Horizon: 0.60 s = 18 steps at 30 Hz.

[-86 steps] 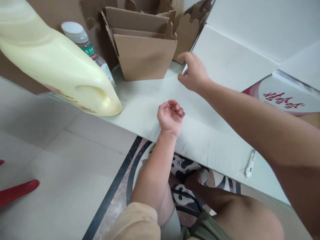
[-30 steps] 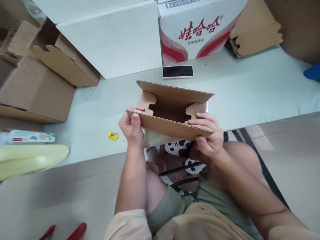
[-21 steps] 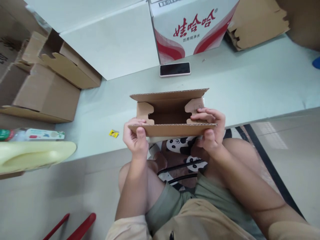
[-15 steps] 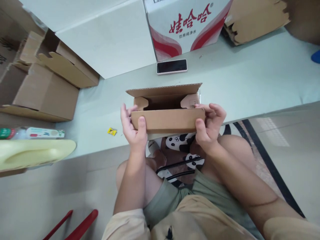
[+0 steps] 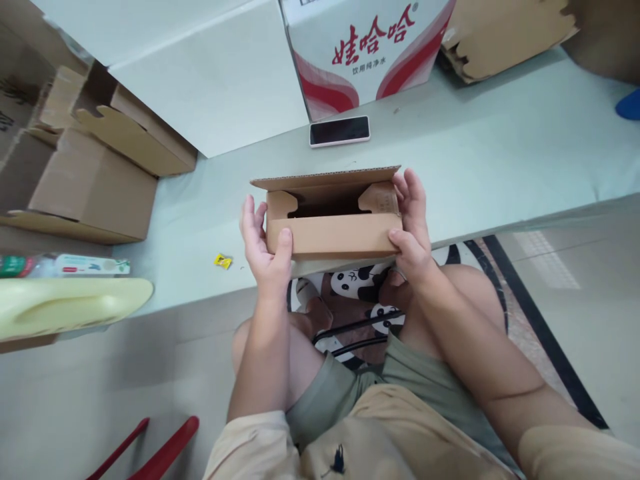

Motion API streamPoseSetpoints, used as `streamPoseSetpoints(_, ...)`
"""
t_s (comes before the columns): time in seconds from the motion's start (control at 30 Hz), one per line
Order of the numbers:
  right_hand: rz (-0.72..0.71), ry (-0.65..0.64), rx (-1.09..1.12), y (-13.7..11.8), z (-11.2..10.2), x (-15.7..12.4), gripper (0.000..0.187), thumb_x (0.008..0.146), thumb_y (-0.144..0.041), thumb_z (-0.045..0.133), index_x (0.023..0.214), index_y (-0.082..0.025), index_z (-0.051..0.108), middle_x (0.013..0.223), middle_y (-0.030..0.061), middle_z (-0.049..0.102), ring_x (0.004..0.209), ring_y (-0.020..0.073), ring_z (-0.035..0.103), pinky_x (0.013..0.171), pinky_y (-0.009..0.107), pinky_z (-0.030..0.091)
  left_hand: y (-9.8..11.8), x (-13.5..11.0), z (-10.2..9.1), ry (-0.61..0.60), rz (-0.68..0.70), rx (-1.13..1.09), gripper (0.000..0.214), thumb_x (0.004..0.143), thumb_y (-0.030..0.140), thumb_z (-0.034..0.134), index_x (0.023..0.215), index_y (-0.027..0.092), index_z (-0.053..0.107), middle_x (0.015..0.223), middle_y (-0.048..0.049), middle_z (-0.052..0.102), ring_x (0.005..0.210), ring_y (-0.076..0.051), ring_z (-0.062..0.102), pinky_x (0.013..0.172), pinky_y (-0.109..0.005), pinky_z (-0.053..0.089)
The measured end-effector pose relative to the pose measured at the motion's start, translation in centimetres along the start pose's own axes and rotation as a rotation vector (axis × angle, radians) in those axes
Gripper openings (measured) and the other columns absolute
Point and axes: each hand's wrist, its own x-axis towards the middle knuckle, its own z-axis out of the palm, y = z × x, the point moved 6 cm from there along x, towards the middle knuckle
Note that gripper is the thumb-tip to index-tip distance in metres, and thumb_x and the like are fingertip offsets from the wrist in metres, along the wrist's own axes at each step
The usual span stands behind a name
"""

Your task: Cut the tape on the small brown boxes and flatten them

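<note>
Between my two hands is a small brown cardboard box, held at the table's front edge. Its top is open, with the back lid flap raised and small side flaps folded inward; the inside is dark. My left hand grips the left end, thumb on the front panel and fingers along the side. At the right end, my right hand has its thumb against the front corner, and its fingers reach up along the side to the raised flap. Beyond the box lies a phone with a dark screen.
A white box and a red-and-white water carton stand at the back. Brown cardboard boxes are stacked left; flattened cardboard lies back right. A yellow wrapper is on the pale table. A red stool-like leg shows below.
My right hand has shifted inward and its fingers have moved up along the box's right side. The left hand keeps its grip, its fingers slightly straighter.
</note>
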Motion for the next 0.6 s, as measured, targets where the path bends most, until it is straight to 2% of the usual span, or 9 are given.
streamPoseSetpoints(0.07, 0.019, -0.002, -0.033, 0.3, -0.1, -0.1, 0.077, 0.091, -0.057, 0.038, 0.160, -0.039, 0.009, 0.167, 0.0025, 0.030, 0.153, 0.0306, 0.033, 0.119, 0.060, 0.039, 0.1, 0.0, 0.0, -0.004, 0.019, 0.014, 0.068, 0.090, 0.052, 0.064, 0.152, 0.035, 0.039, 0.164, -0.0066, 0.036, 0.152, -0.029, 0.038, 0.126, -0.047, 0.034)
streamPoseSetpoints(0.13, -0.003, -0.001, -0.032, 0.2, -0.1, -0.1, 0.073, 0.090, -0.053, 0.039, 0.158, -0.040, 0.016, 0.164, 0.0018, 0.033, 0.152, 0.0311, 0.034, 0.118, 0.059, 0.039, 0.1, 0.0, 0.0, -0.011, 0.035, 0.025, 0.066, 0.092, 0.051, 0.063, 0.151, 0.034, 0.040, 0.164, -0.0067, 0.037, 0.153, -0.028, 0.036, 0.128, -0.047, 0.030)
streamPoseSetpoints(0.3, -0.033, 0.048, -0.010, 0.0, -0.3, 0.1, 0.054, 0.087, -0.046, 0.042, 0.139, -0.032, 0.038, 0.157, 0.0070, 0.042, 0.144, 0.0337, 0.042, 0.112, 0.058, 0.042, 0.2, 0.1, -0.2, -0.001, 0.048, 0.092, 0.064, 0.092, 0.054, 0.061, 0.150, 0.030, 0.045, 0.163, -0.0091, 0.039, 0.154, -0.028, 0.035, 0.129, -0.048, 0.028)
streamPoseSetpoints(0.37, -0.039, 0.070, -0.015, -0.1, -0.3, 0.0, 0.045, 0.087, -0.048, 0.042, 0.128, -0.029, 0.043, 0.156, 0.0085, 0.043, 0.145, 0.0346, 0.042, 0.113, 0.059, 0.041, 0.6, 0.3, -0.3, 0.001, 0.075, 0.145, 0.055, 0.093, 0.052, 0.060, 0.142, 0.027, 0.056, 0.158, -0.0090, 0.047, 0.150, -0.028, 0.041, 0.128, -0.049, 0.029)
streamPoseSetpoints(0.47, -0.049, 0.089, -0.019, -0.3, -0.4, -0.2, 0.036, 0.090, -0.051, 0.041, 0.116, -0.029, 0.048, 0.155, 0.0079, 0.044, 0.150, 0.0348, 0.037, 0.118, 0.062, 0.035, 1.3, 0.5, -0.1, -0.032, 0.105, 0.208, 0.037, 0.095, 0.045, 0.057, 0.122, 0.024, 0.072, 0.137, -0.0080, 0.067, 0.139, -0.025, 0.055, 0.122, -0.049, 0.039)
streamPoseSetpoints(0.6, -0.062, 0.107, 0.054, -0.1, -0.6, -0.5, 0.038, 0.093, -0.056, 0.042, 0.118, -0.030, 0.053, 0.155, 0.0057, 0.046, 0.151, 0.0326, 0.038, 0.121, 0.061, 0.033, 1.9, 0.8, -0.3, -0.012, 0.152, 0.221, 0.031, 0.094, 0.037, 0.058, 0.115, 0.023, 0.076, 0.125, -0.0070, 0.074, 0.130, -0.023, 0.063, 0.117, -0.046, 0.046)
